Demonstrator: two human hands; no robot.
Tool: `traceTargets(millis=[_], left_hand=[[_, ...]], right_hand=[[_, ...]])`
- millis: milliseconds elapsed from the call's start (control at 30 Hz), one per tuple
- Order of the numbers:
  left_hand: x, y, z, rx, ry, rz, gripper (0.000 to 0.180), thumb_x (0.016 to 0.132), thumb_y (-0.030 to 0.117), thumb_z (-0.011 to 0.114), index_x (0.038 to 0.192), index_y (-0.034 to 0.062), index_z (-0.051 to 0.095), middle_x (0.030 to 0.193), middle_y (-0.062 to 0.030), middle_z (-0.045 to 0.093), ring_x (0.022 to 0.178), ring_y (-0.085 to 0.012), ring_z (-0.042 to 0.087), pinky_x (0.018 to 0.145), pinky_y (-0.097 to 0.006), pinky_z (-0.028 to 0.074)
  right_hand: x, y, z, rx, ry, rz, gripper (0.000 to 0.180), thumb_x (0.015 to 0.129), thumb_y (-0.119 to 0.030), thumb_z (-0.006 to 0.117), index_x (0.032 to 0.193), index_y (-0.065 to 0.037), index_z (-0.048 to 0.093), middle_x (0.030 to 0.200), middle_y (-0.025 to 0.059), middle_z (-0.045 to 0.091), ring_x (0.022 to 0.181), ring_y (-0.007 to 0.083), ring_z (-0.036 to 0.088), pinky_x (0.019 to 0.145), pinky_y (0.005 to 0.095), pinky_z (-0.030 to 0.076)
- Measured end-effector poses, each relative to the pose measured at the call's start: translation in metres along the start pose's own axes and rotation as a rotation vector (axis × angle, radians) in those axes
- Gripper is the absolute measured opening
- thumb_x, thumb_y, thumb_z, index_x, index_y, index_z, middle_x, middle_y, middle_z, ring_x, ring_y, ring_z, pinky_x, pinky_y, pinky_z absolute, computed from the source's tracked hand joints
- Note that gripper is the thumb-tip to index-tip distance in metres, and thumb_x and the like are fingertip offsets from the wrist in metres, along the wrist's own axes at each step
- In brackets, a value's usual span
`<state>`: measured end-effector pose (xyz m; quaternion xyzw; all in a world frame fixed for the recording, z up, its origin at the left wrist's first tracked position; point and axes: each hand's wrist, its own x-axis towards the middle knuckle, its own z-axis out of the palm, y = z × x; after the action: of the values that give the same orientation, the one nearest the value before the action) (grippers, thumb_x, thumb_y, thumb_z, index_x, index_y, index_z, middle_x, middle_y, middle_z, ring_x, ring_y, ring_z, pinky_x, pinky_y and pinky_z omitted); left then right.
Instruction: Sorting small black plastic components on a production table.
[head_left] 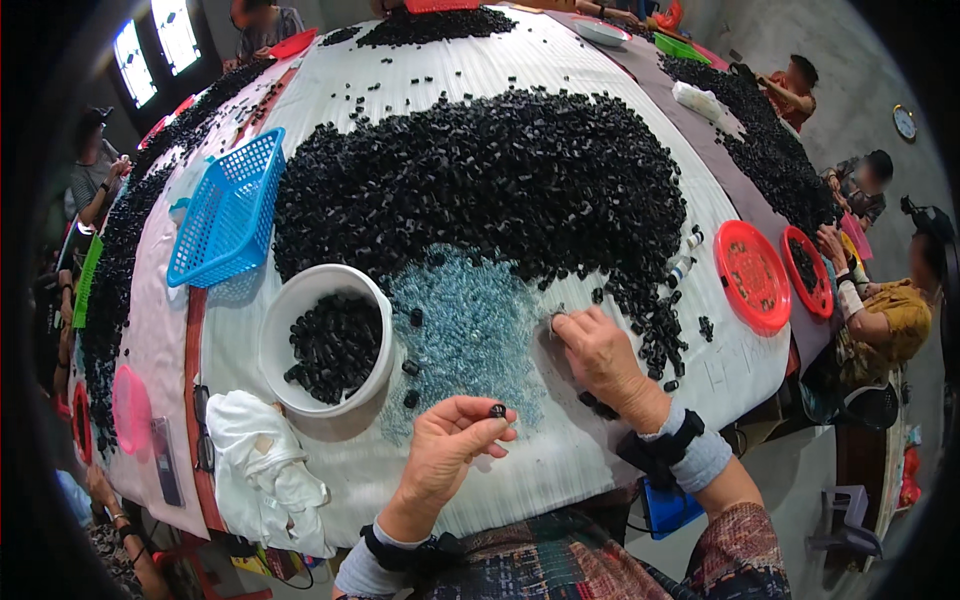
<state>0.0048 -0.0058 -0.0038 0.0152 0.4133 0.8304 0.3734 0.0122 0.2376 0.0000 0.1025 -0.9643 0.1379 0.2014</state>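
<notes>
Table (560, 462) in the head view, hands apart: the left hand (446, 442) pinches a small black piece (498, 411) above the near part of translucent bluish bits (460, 320); the right hand (602, 352) is beside them, its grip unclear.

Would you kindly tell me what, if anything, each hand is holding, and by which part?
The left hand pinches a small black piece by its side. Whether the right hand holds anything at its fingertips cannot be told.
</notes>
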Motion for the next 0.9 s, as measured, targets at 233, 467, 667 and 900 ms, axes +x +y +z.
traceTargets(millis=[233,467,667,900], left_hand=[[-0.002,0.0009,0.0,-0.001,0.004,-0.024,0.02,0.084,0.0,0.066,0.102,-0.0027,0.06,0.097,-0.0156,0.067,0.082,-0.0201,0.068,0.064,-0.026,0.057],[-0.0044,0.0025,0.0028,0.04,0.011,-0.038,0.022,0.084,0.002,0.067,0.103,-0.0035,0.059,0.097,-0.0146,0.067,0.083,-0.019,0.067,0.065,-0.026,0.057],[-0.0069,0.0022,0.0054,0.06,0.022,-0.037,0.022,0.084,0.003,0.067,0.104,-0.0032,0.059,0.097,-0.0138,0.067,0.082,-0.0185,0.067,0.064,-0.026,0.057],[-0.0065,-0.0016,0.0068,0.072,0.0,-0.022,0.021,0.085,0.003,0.067,0.104,-0.003,0.059,0.097,-0.0138,0.067,0.082,-0.0186,0.067,0.065,-0.026,0.057]], right_hand=[[-0.0054,-0.005,-0.0011,0.036,-0.06,0.078,0.021,0.076,-0.004,0.058,0.096,-0.005,0.052,0.079,0.0107,0.051,0.075,0.0285,0.056,0.065,0.0367,0.048],[-0.0048,0.0014,0.001,-0.074,0.003,-0.027,0.021,0.075,-0.004,0.058,0.096,-0.005,0.052,0.079,0.0098,0.053,0.075,0.0283,0.057,0.066,0.0377,0.048],[-0.0043,-0.0009,-0.0001,-0.009,-0.006,0.045,0.019,0.076,-0.004,0.057,0.094,-0.006,0.054,0.076,0.0095,0.053,0.072,0.0287,0.057,0.065,0.0379,0.047],[-0.009,-0.0033,-0.0011,-0.041,-0.042,0.088,0.015,0.078,-0.004,0.055,0.093,-0.006,0.054,0.078,0.0102,0.054,0.072,0.0285,0.056,0.063,0.0378,0.048]])
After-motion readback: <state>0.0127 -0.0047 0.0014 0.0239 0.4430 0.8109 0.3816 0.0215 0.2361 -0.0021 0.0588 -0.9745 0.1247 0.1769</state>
